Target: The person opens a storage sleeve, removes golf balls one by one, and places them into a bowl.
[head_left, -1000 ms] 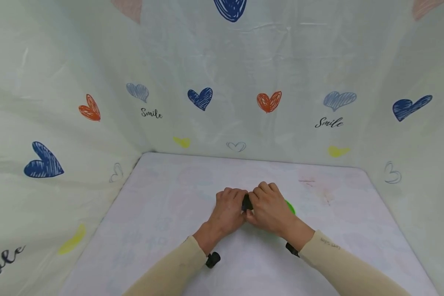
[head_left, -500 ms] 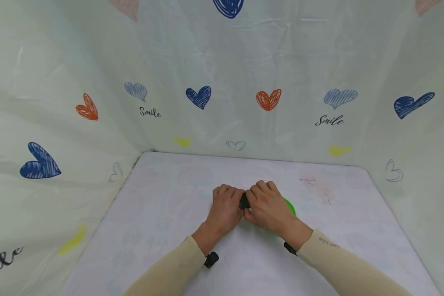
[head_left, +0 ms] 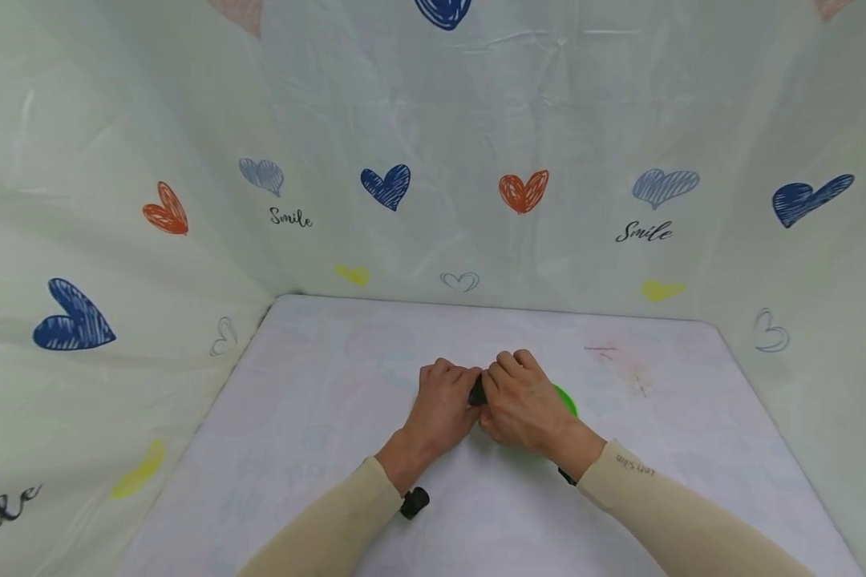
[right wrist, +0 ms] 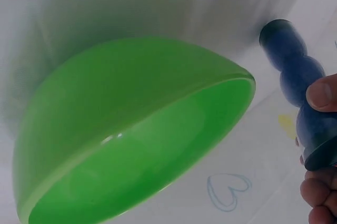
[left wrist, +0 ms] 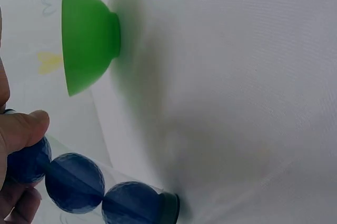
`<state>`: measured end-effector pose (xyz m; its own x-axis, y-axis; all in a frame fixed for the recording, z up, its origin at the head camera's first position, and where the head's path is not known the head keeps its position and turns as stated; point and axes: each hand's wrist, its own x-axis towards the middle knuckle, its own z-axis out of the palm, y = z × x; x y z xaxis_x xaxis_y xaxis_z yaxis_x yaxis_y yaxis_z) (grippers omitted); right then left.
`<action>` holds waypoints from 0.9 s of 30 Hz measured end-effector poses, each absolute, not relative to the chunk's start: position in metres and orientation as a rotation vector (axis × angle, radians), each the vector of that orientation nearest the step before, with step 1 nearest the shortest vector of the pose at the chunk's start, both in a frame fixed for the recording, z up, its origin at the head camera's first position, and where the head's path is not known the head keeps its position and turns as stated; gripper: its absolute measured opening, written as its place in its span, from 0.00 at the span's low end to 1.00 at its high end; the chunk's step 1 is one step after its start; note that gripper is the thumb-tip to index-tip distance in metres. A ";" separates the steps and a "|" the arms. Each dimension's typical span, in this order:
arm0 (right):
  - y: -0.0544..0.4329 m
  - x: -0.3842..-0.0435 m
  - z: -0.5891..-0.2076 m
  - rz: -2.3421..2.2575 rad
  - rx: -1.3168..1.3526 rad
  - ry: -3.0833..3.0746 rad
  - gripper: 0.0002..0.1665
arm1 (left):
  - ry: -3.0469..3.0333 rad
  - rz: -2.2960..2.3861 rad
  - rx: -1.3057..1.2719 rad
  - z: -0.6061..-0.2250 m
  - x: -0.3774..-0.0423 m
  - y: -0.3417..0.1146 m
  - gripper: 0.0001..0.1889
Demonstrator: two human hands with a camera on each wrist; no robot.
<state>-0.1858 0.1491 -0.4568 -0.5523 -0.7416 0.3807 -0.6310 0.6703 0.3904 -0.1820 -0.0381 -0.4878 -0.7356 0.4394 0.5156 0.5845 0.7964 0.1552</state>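
Observation:
A slender clear tube of dark blue balls (left wrist: pixel 75 183) with dark ends slants between my hands, its lower end at or near the tabletop. My left hand (head_left: pixel 443 405) grips the upper part, its thumb (left wrist: pixel 31 128) across a ball. On the far end, a dark cap (right wrist: pixel 322 154) sits by the curled fingers (right wrist: pixel 316 191) of my right hand (head_left: pixel 523 401), which closes round it from above. From the head only a black bit (head_left: pixel 478 391) shows between the hands. A green bowl (right wrist: pixel 131 77) stands upright beside the tube, mostly hidden under my right hand in the head view.
The white tabletop (head_left: pixel 317 385) spreads around both hands, with faint reddish marks (head_left: pixel 624 365) at its back right. Pale curtains (head_left: pixel 577 104) printed with hearts stand behind and along the sides. A black wrist camera (head_left: pixel 414 502) hangs below the left wrist.
My right hand has turned slightly inward over the cap, and its thumb, seen earlier, is now mostly hidden. My left hand shifts only a little. The bowl stays in place.

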 end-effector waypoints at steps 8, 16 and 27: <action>0.148 -0.186 -0.456 -0.202 1.017 -2.367 0.15 | -2.618 -0.427 -0.677 -0.482 -0.180 -0.038 0.24; 0.145 -0.186 -0.465 -0.205 1.040 -2.305 0.17 | -2.646 -0.552 -0.753 -0.481 -0.183 -0.047 0.23; 0.139 -0.187 -0.474 -0.191 0.978 -2.269 0.13 | -2.647 -0.512 -0.822 -0.481 -0.181 -0.045 0.23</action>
